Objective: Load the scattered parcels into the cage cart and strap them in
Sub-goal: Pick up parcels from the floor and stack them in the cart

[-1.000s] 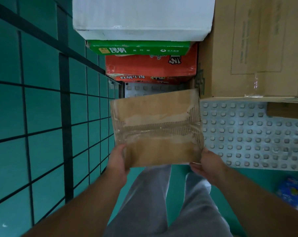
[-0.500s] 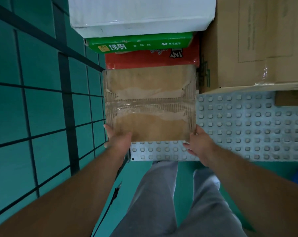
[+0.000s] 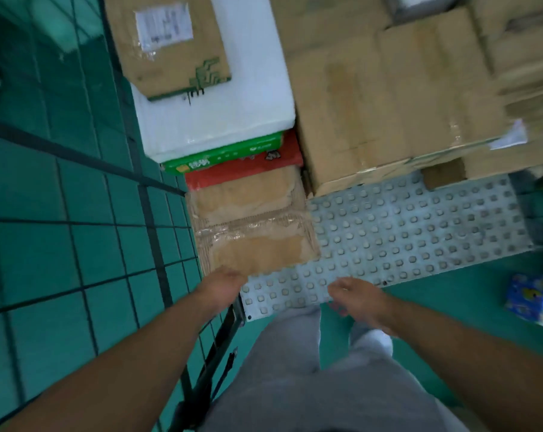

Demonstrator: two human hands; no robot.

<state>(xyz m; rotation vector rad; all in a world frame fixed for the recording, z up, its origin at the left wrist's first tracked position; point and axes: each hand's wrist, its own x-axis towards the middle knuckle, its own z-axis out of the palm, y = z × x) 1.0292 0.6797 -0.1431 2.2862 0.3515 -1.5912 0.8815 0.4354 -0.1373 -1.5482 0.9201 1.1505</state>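
- Centrally, the parcel [image 3: 254, 226] is laid on the cart floor [image 3: 419, 232].
- Its near edge is touched by the left hand [image 3: 223, 285], grip unclear.
- The right hand [image 3: 354, 297] is held empty.

A green floor [image 3: 469, 291] is seen along the bottom and on the right side. It is smooth and plain, and a paler patch is seen on it far up on the left. Grey trousers [image 3: 310, 385] are worn by the person, and the low middle of the view is filled by them, with the two legs a little apart. A white shoe [image 3: 373, 339] is seen at the end of the right leg, set on the green floor. Its edges are blurred.
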